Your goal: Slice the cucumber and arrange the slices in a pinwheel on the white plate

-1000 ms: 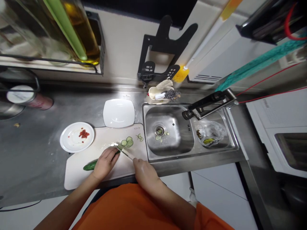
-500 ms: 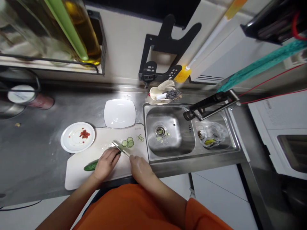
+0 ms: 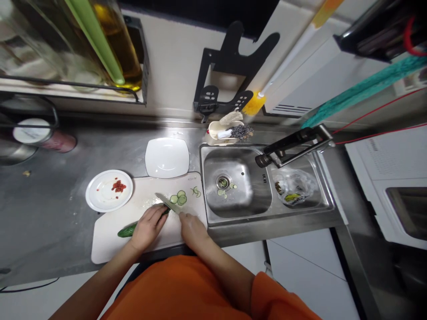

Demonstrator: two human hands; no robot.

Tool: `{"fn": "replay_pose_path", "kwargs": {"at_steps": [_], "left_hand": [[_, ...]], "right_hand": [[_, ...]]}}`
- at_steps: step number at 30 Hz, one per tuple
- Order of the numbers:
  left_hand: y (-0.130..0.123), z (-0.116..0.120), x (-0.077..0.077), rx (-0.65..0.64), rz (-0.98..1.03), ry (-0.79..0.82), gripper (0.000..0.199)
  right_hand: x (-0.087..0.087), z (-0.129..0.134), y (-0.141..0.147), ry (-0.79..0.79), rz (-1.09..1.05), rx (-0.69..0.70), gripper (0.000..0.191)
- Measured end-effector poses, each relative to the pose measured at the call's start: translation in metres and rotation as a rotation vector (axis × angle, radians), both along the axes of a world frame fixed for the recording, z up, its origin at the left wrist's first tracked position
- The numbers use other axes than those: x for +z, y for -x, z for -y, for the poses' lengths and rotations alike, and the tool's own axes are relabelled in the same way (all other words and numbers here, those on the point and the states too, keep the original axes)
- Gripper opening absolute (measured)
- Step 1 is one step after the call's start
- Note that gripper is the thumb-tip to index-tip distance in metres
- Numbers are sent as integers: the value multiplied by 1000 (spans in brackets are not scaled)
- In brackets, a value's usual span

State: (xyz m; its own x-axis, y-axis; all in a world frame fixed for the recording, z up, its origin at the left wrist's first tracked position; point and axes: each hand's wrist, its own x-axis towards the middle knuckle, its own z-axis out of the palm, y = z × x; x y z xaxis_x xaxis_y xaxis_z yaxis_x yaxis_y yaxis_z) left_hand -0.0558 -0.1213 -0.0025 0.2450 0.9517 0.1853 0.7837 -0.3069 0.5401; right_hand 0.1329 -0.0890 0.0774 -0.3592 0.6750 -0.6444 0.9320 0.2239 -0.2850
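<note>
On the white cutting board (image 3: 110, 246) lies a green cucumber (image 3: 127, 230), its middle covered by my left hand (image 3: 148, 226), whose fingers are closed over it. My right hand (image 3: 193, 230) grips the handle of a knife (image 3: 167, 202). The blade points up and to the left, across the cucumber's right end, close to my left fingertips. Several round cucumber slices (image 3: 179, 198) rest just right of the blade. Thin curved green pieces (image 3: 195, 192) lie farther right on the board.
A round white plate (image 3: 95, 198) with red bits stands at the board's left. Behind the board is a square white plate (image 3: 167, 158). To the right is a steel sink (image 3: 245, 200) with slices near its drain, under a black faucet (image 3: 290, 144); a plastic bag (image 3: 305, 184) sits in the second basin.
The knife has shifted slightly, with its tip a little farther up and left. My right hand has moved slightly up and left; my left hand stays on the cucumber.
</note>
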Motion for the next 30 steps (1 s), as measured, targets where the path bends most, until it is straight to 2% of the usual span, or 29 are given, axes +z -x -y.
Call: {"fn": "replay_pose_path", "kwargs": {"at_steps": [13,30], "left_hand": [[1,0,-2,15,-13,-34,23],[1,0,-3,18,8,-25,24]], "right_hand": [[42,17,-17,-1,85,1,28],[51,11,-13,5,82,-7,28]]}}
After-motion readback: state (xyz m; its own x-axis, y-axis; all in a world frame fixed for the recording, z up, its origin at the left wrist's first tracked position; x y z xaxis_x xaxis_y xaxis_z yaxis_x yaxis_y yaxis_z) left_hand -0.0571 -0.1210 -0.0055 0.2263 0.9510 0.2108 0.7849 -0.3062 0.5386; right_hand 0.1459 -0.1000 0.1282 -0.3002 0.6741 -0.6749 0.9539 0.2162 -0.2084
